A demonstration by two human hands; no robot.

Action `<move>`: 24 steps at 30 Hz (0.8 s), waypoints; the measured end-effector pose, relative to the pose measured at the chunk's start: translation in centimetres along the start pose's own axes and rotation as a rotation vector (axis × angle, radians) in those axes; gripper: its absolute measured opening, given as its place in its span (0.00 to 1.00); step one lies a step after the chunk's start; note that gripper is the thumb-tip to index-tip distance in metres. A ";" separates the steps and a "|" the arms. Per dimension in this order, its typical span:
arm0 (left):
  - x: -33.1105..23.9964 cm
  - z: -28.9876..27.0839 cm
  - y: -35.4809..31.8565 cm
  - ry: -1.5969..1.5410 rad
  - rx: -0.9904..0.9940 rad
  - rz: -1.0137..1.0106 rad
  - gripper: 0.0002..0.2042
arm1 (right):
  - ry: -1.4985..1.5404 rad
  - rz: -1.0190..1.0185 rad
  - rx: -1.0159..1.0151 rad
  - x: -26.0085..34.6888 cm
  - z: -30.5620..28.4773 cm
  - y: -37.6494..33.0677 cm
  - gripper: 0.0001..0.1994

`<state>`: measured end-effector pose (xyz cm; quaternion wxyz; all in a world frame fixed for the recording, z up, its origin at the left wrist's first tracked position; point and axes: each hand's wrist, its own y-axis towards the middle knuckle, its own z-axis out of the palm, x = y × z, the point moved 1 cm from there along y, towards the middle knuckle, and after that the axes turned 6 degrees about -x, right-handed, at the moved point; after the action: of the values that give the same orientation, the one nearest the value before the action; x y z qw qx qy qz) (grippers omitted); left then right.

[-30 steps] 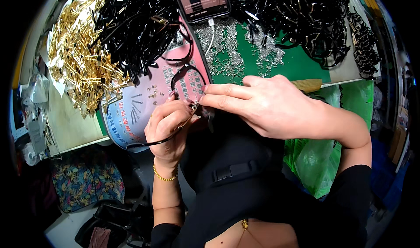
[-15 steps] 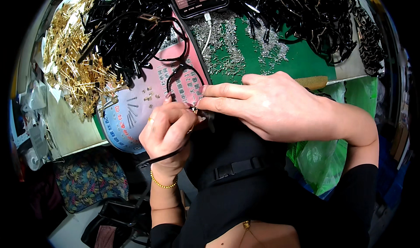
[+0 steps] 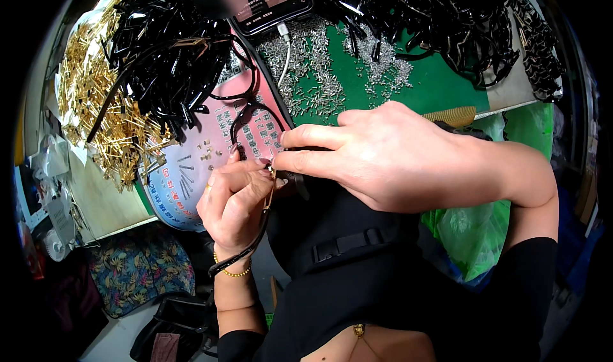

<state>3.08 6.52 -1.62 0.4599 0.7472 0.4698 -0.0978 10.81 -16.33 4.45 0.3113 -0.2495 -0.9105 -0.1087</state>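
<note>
Both hands have shifted lower, left hand gripping the black temple arm.

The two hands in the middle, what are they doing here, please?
A person works close above their lap at the edge of a green table. The left hand holds a thin black eyeglass arm, and the right hand pinches at its upper end, where a small gold part shows. Heaps of black parts, gold parts and tiny silver screws lie on the table.

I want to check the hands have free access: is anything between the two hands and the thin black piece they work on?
Nothing visible does. The left hand already holds the thin black piece, and the right hand pinches at its top end, fingertips meeting the left hand's.
</note>
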 end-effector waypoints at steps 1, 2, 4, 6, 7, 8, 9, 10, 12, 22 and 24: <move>0.1 -0.1 0.1 0.009 0.009 0.012 0.15 | -0.055 -0.018 0.036 0.1 -0.2 0.1 0.24; 0.1 -0.2 0.1 -0.016 0.006 -0.024 0.15 | -0.111 -0.036 0.072 0.0 -0.6 0.5 0.25; 0.1 -0.3 0.1 -0.066 0.000 -0.098 0.16 | -0.179 -0.096 0.071 -0.3 -0.9 0.8 0.23; -0.2 -0.7 0.6 -0.119 -0.009 -0.320 0.15 | -0.206 -0.161 0.023 -0.3 -0.9 0.8 0.18; -0.5 -0.9 1.3 -0.083 0.058 -0.329 0.14 | -0.221 -0.185 0.008 -0.4 -0.8 0.8 0.16; -0.5 -0.8 1.0 -0.068 0.041 -0.264 0.14 | -0.241 -0.196 0.015 -0.5 -0.9 0.9 0.16; -0.6 -0.4 0.4 -0.053 0.023 -0.200 0.14 | -0.271 -0.207 0.001 -0.5 -0.8 0.9 0.16; -0.7 -0.2 0.0 -0.036 0.006 -0.136 0.13 | -0.302 -0.219 -0.013 -0.5 -0.7 1.0 0.15; -0.1 -0.3 -0.5 -0.089 -0.013 -0.180 0.15 | -0.372 -0.234 -0.093 -0.5 0.2 0.9 0.14; 0.1 0.4 -0.9 -0.036 -0.020 -0.100 0.14 | -0.591 -0.184 -0.330 0.2 2.0 -0.2 0.13; -0.4 0.3 -1.1 0.055 -0.004 -0.115 0.14 | -0.586 -0.093 -0.311 0.7 0.7 -1.2 0.13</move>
<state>2.10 6.18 -2.20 0.4419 0.7205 0.5244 -0.1025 9.37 -16.81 4.25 -0.0110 -0.2730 -0.9442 -0.1841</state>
